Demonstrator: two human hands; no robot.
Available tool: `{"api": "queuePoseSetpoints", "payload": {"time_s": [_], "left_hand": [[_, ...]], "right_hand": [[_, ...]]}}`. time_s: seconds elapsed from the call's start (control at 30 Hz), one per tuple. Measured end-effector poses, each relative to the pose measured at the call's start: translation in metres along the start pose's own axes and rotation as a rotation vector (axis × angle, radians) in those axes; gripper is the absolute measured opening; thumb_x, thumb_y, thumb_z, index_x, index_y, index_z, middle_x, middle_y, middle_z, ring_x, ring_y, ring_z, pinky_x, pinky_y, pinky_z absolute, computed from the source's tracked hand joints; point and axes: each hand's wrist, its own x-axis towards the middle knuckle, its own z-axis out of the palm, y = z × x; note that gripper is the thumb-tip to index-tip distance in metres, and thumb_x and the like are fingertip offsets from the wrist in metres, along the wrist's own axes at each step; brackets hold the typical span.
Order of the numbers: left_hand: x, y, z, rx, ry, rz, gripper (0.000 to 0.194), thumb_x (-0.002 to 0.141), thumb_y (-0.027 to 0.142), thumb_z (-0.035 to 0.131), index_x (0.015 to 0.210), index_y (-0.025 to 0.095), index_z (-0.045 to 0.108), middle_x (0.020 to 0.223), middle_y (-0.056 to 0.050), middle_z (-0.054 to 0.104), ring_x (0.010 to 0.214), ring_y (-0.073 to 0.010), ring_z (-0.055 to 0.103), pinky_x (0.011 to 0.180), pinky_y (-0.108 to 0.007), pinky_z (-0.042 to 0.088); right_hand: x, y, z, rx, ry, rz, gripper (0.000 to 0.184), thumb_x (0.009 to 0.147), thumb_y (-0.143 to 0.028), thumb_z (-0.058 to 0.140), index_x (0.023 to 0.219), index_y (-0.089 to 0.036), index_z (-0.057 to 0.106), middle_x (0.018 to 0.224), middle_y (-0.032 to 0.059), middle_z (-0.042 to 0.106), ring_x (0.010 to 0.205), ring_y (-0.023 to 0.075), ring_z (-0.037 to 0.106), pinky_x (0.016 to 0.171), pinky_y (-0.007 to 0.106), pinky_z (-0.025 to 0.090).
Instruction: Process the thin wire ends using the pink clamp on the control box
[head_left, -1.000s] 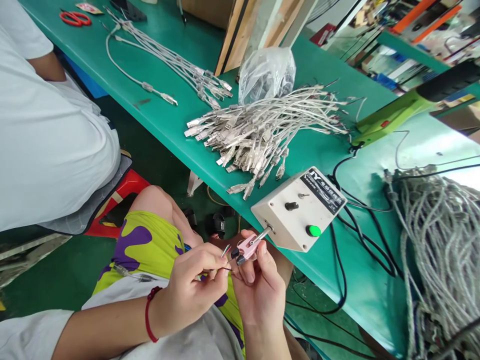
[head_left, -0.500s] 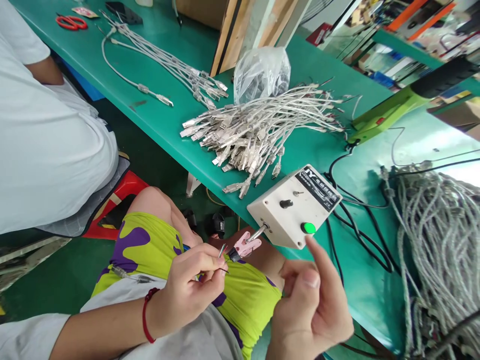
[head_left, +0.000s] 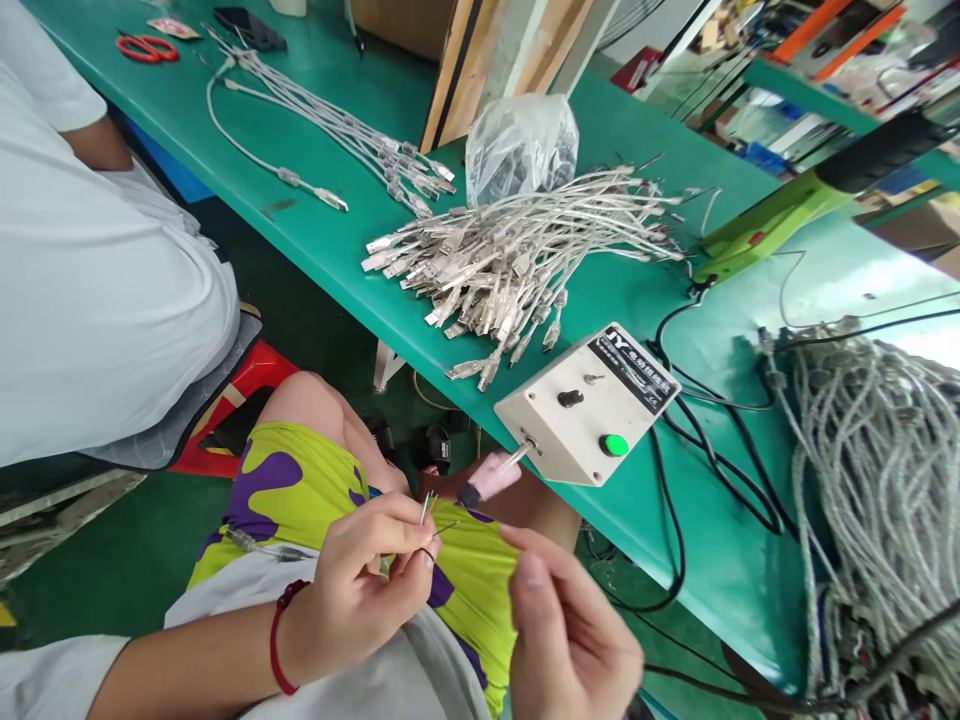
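My left hand [head_left: 352, 595] is closed in a pinch on the stripped end of a thin cable, whose coloured wires [head_left: 427, 508] stick up from my fingertips over my lap. Near it on the right, my right hand [head_left: 574, 635] reaches toward the wires with thumb and finger extended, holding nothing. Just above the wires is the pink clip [head_left: 487, 478] on the shaft of a beige box [head_left: 589, 405] with a green button, which stands at the bench's front edge.
A heap of short USB cables [head_left: 510, 260] and a clear plastic bag [head_left: 521, 145] lie on the green bench [head_left: 352, 230]. Grey cable bundles [head_left: 877, 480] fill the right. Another person in white [head_left: 97, 270] sits at left. Red scissors [head_left: 146, 46] lie far left.
My right hand left the pink clip, went up to the green button, then came down beside my left hand. My left hand drew the wire ends down, away from the clip.
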Motion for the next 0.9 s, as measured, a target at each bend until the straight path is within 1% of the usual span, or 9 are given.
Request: {"api": "queuePoseSetpoints", "payload": {"time_s": [0.07,0.17,0.27,0.33,0.43,0.57,0.73,0.8,0.9], "left_hand": [[0.004,0.007,-0.005,0.052,-0.050,0.075,0.027,0.101,-0.002,0.068,0.114,0.022,0.065,0.097,-0.005,0.077,0.062,-0.0092,0.063,0.062,-0.019,0.061],[0.009,0.013,-0.009,0.111,-0.119,0.158,0.025,0.101,0.000,0.068,0.115,0.020,0.066,0.093,-0.005,0.076,0.068,-0.0116,0.069,0.065,-0.019,0.063],[0.010,0.015,-0.008,0.108,-0.150,0.195,0.021,0.103,0.002,0.068,0.114,0.019,0.066,0.088,-0.004,0.075,0.067,-0.0112,0.069,0.065,-0.017,0.062],[0.010,0.016,-0.007,0.099,-0.146,0.207,0.019,0.104,0.003,0.067,0.114,0.019,0.067,0.086,-0.004,0.076,0.066,-0.0110,0.069,0.066,-0.017,0.063],[0.009,0.017,-0.007,0.094,-0.121,0.215,0.018,0.105,0.003,0.066,0.113,0.018,0.067,0.086,-0.005,0.076,0.067,-0.0115,0.070,0.067,-0.018,0.064],[0.010,0.017,-0.009,0.114,-0.125,0.234,0.017,0.105,0.003,0.065,0.113,0.018,0.067,0.084,-0.005,0.077,0.066,-0.0117,0.071,0.066,-0.018,0.063],[0.011,0.016,-0.013,0.126,-0.130,0.240,0.017,0.106,0.003,0.065,0.114,0.018,0.068,0.084,-0.005,0.078,0.066,-0.0124,0.072,0.065,-0.018,0.063],[0.011,0.016,-0.013,0.127,-0.131,0.238,0.019,0.104,0.002,0.066,0.113,0.018,0.067,0.085,-0.006,0.079,0.067,-0.0129,0.073,0.066,-0.019,0.064],[0.011,0.013,-0.011,0.139,-0.125,0.198,0.024,0.100,-0.001,0.069,0.113,0.019,0.066,0.087,-0.006,0.080,0.067,-0.0135,0.074,0.065,-0.019,0.064]], "right_hand": [[-0.011,-0.001,0.009,0.205,-0.140,0.180,0.038,0.094,-0.060,0.094,0.097,-0.022,0.095,0.087,0.0104,0.086,0.069,0.0223,0.074,0.062,0.031,0.062],[-0.017,-0.008,0.020,0.450,-0.246,0.376,0.033,0.089,-0.057,0.100,0.095,-0.026,0.094,0.078,0.0046,0.081,0.068,0.0160,0.069,0.065,0.024,0.060],[-0.014,-0.014,0.025,0.585,-0.318,0.419,0.025,0.092,-0.051,0.099,0.093,-0.027,0.093,0.071,0.0011,0.076,0.066,0.0115,0.066,0.066,0.019,0.057],[-0.013,-0.016,0.026,0.654,-0.344,0.464,0.022,0.093,-0.048,0.100,0.092,-0.027,0.092,0.073,0.0014,0.077,0.067,0.0113,0.066,0.067,0.019,0.058],[-0.014,-0.012,0.031,0.751,-0.339,0.532,0.022,0.089,-0.045,0.103,0.089,-0.026,0.092,0.073,0.0008,0.075,0.064,0.0102,0.062,0.067,0.020,0.058],[-0.021,-0.001,0.034,0.842,-0.364,0.559,0.021,0.092,-0.045,0.100,0.092,-0.025,0.092,0.074,0.0015,0.074,0.063,0.0117,0.060,0.069,0.026,0.061],[-0.026,0.002,0.032,0.831,-0.378,0.542,0.020,0.093,-0.045,0.098,0.094,-0.025,0.092,0.074,0.0011,0.072,0.063,0.0116,0.056,0.069,0.027,0.059],[-0.021,0.000,0.033,0.791,-0.369,0.524,0.024,0.093,-0.047,0.098,0.093,-0.024,0.091,0.068,-0.0011,0.065,0.059,0.0101,0.048,0.065,0.025,0.054],[-0.004,-0.003,0.039,0.679,-0.281,0.458,0.041,0.098,-0.057,0.091,0.082,-0.020,0.084,0.055,-0.0065,0.046,0.054,0.0085,0.033,0.056,0.021,0.041]]}}
